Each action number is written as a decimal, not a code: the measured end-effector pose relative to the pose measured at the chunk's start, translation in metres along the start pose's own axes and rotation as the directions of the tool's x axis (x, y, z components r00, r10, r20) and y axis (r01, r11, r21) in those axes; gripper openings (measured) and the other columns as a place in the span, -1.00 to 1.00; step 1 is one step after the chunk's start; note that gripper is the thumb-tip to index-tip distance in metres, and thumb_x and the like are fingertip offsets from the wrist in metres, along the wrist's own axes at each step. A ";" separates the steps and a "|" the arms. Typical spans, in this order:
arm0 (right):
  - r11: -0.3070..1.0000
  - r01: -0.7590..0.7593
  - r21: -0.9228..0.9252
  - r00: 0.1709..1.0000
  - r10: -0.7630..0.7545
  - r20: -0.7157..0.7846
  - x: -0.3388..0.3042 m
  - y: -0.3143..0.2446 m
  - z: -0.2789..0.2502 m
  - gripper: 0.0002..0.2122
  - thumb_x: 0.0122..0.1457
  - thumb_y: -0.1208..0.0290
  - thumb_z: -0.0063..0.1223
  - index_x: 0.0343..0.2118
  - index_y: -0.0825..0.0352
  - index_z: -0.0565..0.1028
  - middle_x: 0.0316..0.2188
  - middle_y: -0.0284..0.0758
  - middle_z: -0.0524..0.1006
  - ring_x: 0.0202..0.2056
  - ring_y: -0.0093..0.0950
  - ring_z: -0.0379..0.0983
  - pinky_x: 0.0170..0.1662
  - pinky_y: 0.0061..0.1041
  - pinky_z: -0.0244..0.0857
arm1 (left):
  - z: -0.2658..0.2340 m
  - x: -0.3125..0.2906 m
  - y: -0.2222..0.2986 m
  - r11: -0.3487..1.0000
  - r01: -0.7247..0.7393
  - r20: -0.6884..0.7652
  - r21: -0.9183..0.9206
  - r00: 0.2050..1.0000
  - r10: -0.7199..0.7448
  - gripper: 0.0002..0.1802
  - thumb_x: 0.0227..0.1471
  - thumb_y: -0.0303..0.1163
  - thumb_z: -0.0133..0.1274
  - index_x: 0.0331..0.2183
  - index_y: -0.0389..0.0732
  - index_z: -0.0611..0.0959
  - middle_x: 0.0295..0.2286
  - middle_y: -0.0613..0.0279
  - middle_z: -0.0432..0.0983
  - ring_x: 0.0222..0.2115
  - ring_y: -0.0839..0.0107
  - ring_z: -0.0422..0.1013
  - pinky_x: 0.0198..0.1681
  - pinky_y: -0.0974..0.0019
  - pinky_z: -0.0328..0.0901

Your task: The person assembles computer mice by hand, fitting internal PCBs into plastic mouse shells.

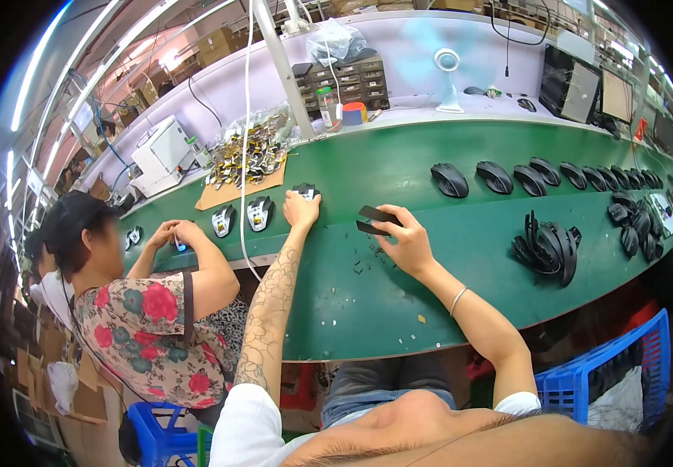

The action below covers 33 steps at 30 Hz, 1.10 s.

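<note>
My left hand [302,210] is closed on a computer mouse without its top cover [306,189], which rests on the green table; my fingers hide part of it. Two more uncovered mice [259,213] lie just left of that hand, with pale insides showing. In my right hand [408,241], between thumb and fingers, are dark, thin mouse cover pieces [377,221], held a little above the table. Small black scraps [360,265] lie beneath and beside this hand. To its right stands a nested stack of curved black mouse covers [548,249].
A row of black mice [495,177] runs along the back right, with a heap of them [637,226] at the far right. Small parts [247,159] lie piled on cardboard. At left a co-worker [146,303] handles a mouse. A blue crate [616,366] stands lower right.
</note>
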State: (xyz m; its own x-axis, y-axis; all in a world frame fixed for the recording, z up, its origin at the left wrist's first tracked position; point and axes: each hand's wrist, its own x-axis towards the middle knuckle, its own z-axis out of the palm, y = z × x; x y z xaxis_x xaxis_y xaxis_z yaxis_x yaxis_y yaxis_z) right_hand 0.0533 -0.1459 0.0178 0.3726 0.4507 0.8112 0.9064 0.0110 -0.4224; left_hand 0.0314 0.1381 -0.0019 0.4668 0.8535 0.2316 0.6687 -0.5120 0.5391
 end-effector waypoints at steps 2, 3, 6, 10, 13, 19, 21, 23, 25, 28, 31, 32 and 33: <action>1.000 -0.012 -0.006 1.000 0.012 -0.004 -0.001 0.004 -0.003 -0.78 -0.23 0.61 0.16 -0.41 0.32 0.50 -0.17 -0.30 0.42 -0.19 -0.30 0.38 -0.18 -0.40 0.35 | -0.008 -0.013 0.015 0.993 -0.063 0.047 -0.097 0.997 0.068 -0.15 -0.36 -0.10 0.27 -0.13 -0.44 0.29 -0.13 -0.17 0.33 -0.07 -0.06 0.26 0.00 0.10 0.19; 1.000 -0.022 -0.012 1.000 0.022 -0.001 -0.002 0.007 -0.006 -0.78 -0.23 0.61 0.16 -0.42 0.34 0.49 -0.16 -0.30 0.42 -0.18 -0.32 0.38 -0.17 -0.40 0.34 | -0.014 -0.025 0.029 0.984 -0.154 0.016 -0.090 0.988 0.156 -0.16 -0.39 -0.13 0.29 -0.15 -0.43 0.29 -0.19 -0.19 0.37 -0.15 -0.04 0.33 -0.09 0.10 0.24; 1.000 -0.021 0.013 1.000 0.021 0.007 0.000 0.007 -0.009 -0.78 -0.22 0.60 0.17 -0.41 0.36 0.49 -0.15 -0.29 0.41 -0.17 -0.31 0.36 -0.15 -0.39 0.32 | -0.021 -0.051 0.039 0.958 -0.265 -0.107 -0.110 0.961 0.254 -0.19 -0.42 -0.12 0.32 -0.19 -0.40 0.34 -0.25 -0.14 0.43 -0.24 0.04 0.40 -0.18 0.14 0.30; 1.000 -0.016 -0.003 1.000 0.016 -0.026 0.001 0.010 -0.005 -0.74 -0.22 0.58 0.19 -0.36 0.32 0.50 -0.13 -0.29 0.40 -0.16 -0.30 0.36 -0.14 -0.38 0.31 | -0.020 -0.064 0.027 0.610 0.142 0.244 -0.779 0.966 0.086 -0.50 -0.18 -0.14 0.16 -0.22 -0.27 0.48 -0.27 0.16 0.47 -0.27 0.31 0.42 -0.24 0.26 0.32; 0.998 -0.034 -0.045 0.999 0.032 -0.032 0.003 0.006 -0.007 -0.64 -0.23 0.56 0.23 -0.25 0.24 0.52 -0.10 -0.28 0.39 -0.19 -0.31 0.39 -0.14 -0.43 0.32 | -0.026 -0.084 0.025 0.046 0.570 0.568 -0.821 0.805 0.172 -0.61 0.02 -0.06 -0.15 -0.21 -0.11 0.50 -0.32 0.33 0.51 -0.29 0.42 0.44 -0.22 0.29 0.31; 0.989 -0.090 0.114 0.996 0.093 -0.017 0.005 -0.012 -0.005 -0.46 -0.19 0.51 0.25 -0.03 0.24 0.41 -0.07 -0.21 0.39 -0.21 -0.31 0.41 -0.15 -0.43 0.33 | -0.023 -0.107 0.030 0.029 0.522 0.515 -0.852 0.829 0.218 -0.63 -0.05 -0.21 0.05 -0.20 -0.17 0.42 -0.32 0.25 0.47 -0.35 0.39 0.46 -0.32 0.27 0.42; 0.978 -0.134 0.158 0.991 0.129 0.041 0.004 -0.014 -0.003 -0.46 -0.19 0.48 0.26 -0.03 0.28 0.40 -0.09 -0.20 0.41 -0.19 -0.30 0.41 -0.14 -0.43 0.32 | -0.020 -0.113 0.032 0.038 0.510 0.501 -0.860 0.827 0.254 -0.63 -0.07 -0.23 0.08 -0.20 -0.13 0.42 -0.34 0.26 0.45 -0.32 0.41 0.44 -0.33 0.27 0.42; 0.975 -0.167 0.148 0.984 0.155 0.091 0.003 -0.016 -0.001 -0.44 -0.20 0.40 0.30 -0.04 0.33 0.39 -0.16 -0.20 0.45 -0.15 -0.28 0.40 -0.09 -0.42 0.30 | -0.016 -0.120 0.035 -0.032 0.527 0.494 -0.849 0.815 0.305 -0.61 0.02 -0.12 -0.06 -0.16 -0.16 0.40 -0.29 0.26 0.44 -0.26 0.41 0.42 -0.21 0.26 0.37; 0.980 -0.156 0.125 0.986 0.148 0.071 -0.001 -0.013 0.003 -0.44 -0.21 0.41 0.30 -0.04 0.34 0.39 -0.15 -0.20 0.45 -0.14 -0.27 0.40 -0.08 -0.41 0.29 | -0.015 -0.127 0.038 -0.082 0.574 0.506 -0.815 0.773 0.383 -0.58 0.07 -0.06 -0.13 -0.15 -0.16 0.39 -0.26 0.26 0.43 -0.24 0.41 0.41 -0.16 0.27 0.33; 0.985 -0.151 0.084 0.988 0.149 0.030 -0.002 -0.010 0.004 -0.44 -0.22 0.43 0.30 -0.05 0.34 0.39 -0.12 -0.20 0.43 -0.12 -0.26 0.38 -0.05 -0.40 0.27 | -0.011 -0.139 0.043 -0.102 0.539 0.467 -0.836 0.797 0.383 -0.48 0.13 0.05 -0.29 -0.11 -0.19 0.36 -0.19 0.24 0.40 -0.19 0.42 0.38 -0.08 0.33 0.26; 0.979 -0.179 0.097 0.984 0.176 0.041 0.000 -0.013 0.007 -0.43 -0.24 0.46 0.29 -0.05 0.34 0.40 -0.09 -0.19 0.40 -0.10 -0.25 0.37 -0.03 -0.39 0.24 | 0.007 -0.137 0.038 -0.028 0.329 0.296 -0.944 0.879 0.373 -0.56 0.13 0.03 -0.24 -0.22 -0.18 0.35 -0.28 0.28 0.35 -0.26 0.53 0.32 -0.13 0.42 0.24; 0.971 -0.203 0.126 0.978 0.196 0.067 0.000 -0.015 0.008 -0.42 -0.25 0.48 0.29 -0.04 0.34 0.40 -0.08 -0.19 0.39 -0.09 -0.25 0.36 -0.02 -0.39 0.24 | 0.012 -0.139 0.034 -0.030 0.325 0.292 -0.945 0.883 0.367 -0.56 0.13 0.03 -0.24 -0.22 -0.18 0.35 -0.28 0.28 0.35 -0.26 0.53 0.32 -0.13 0.42 0.24; 0.971 -0.210 0.110 0.977 0.204 0.064 -0.001 -0.009 0.004 -0.42 -0.25 0.48 0.29 -0.04 0.34 0.40 -0.08 -0.19 0.39 -0.09 -0.25 0.36 -0.02 -0.39 0.24 | 0.007 -0.148 0.048 0.000 0.319 0.298 -0.948 0.884 0.360 -0.60 0.11 -0.02 -0.18 -0.23 -0.18 0.33 -0.30 0.28 0.33 -0.28 0.54 0.31 -0.16 0.43 0.24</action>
State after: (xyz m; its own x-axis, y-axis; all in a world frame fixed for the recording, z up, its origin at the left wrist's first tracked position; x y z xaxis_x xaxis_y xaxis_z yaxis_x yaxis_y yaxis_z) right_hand 0.0442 -0.1431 0.0192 0.5361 0.4993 0.6807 0.7803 0.0145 -0.6252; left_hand -0.0018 -0.0133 -0.0161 0.8259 0.5413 0.1579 -0.3996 0.3642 0.8412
